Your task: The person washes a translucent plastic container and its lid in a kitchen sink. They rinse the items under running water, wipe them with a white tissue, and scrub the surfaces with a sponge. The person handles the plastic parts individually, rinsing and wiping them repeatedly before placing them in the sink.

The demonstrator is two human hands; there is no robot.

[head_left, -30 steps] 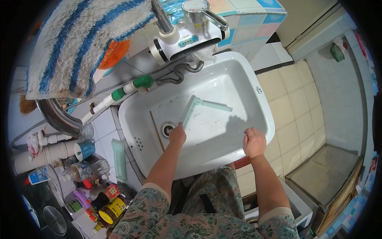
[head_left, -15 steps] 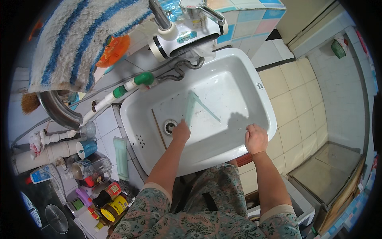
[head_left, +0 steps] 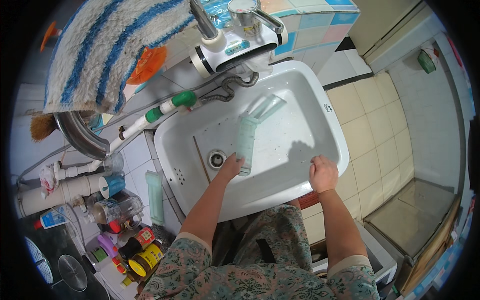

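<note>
My left hand (head_left: 231, 167) is closed on the near end of a long, pale green translucent plastic case (head_left: 246, 145). The case is over the white sink (head_left: 167, 145), and a narrower piece (head_left: 270, 110) of the same pale green angles off its far end toward the upper right. Beside that hand are the drain (head_left: 216, 159) and a thin brown stick (head_left: 201, 159) lying in the basin. My right hand (head_left: 324, 173), fingers curled in a loose fist, is at the sink's right front rim; nothing shows in it.
A similar pale green case (head_left: 155, 197) lies on tiles left of the sink. Bottles (head_left: 146, 260) and a blue cup (head_left: 112, 185) stand farther left. Behind are a faucet (head_left: 240, 47), a striped towel (head_left: 107, 60) and a green-jointed pipe (head_left: 159, 112). Beige floor tiles (head_left: 372, 115) lie right.
My left hand has turned the case from a narrow angle to its broad face and drawn it slightly nearer. The angled piece now points up and right. My right hand stays in place.
</note>
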